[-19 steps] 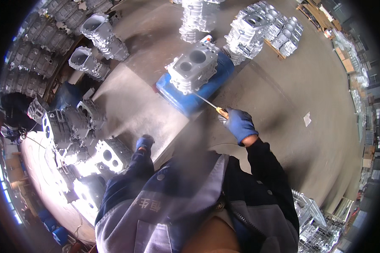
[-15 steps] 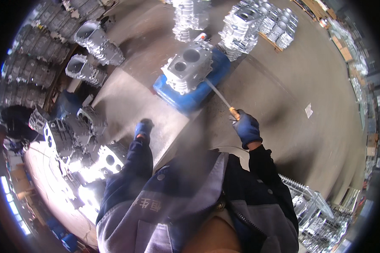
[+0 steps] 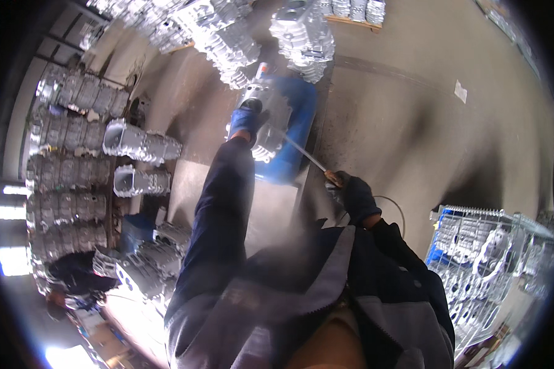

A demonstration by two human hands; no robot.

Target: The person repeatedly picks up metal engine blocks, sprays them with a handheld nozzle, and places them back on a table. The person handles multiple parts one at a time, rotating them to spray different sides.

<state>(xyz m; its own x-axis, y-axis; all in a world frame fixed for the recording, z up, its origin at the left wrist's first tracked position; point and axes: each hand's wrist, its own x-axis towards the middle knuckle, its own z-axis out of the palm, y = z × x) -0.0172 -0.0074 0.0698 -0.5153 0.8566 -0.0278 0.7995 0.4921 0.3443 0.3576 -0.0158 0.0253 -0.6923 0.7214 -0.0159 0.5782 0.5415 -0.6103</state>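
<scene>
A silver cast-metal housing with a round opening on top rests on a blue support ahead of me. My left hand, in a blue glove, grips the housing's upper left part by that opening, thumb apart; its fingertips are partly hidden and blurred. My right hand, gloved too, is closed around the orange-brown handle of a long-shafted, file-like hand tool. The shaft's far tip meets the housing's right side near its lower end.
More castings stand beyond the support, and others line the left. At lower right is a wire cage holding castings. Another person is at the lower left. A thin cable curves near my right hand.
My left hand has moved up and forward from beside the support onto the housing. My right hand still holds the tool against the housing. The view has turned.
</scene>
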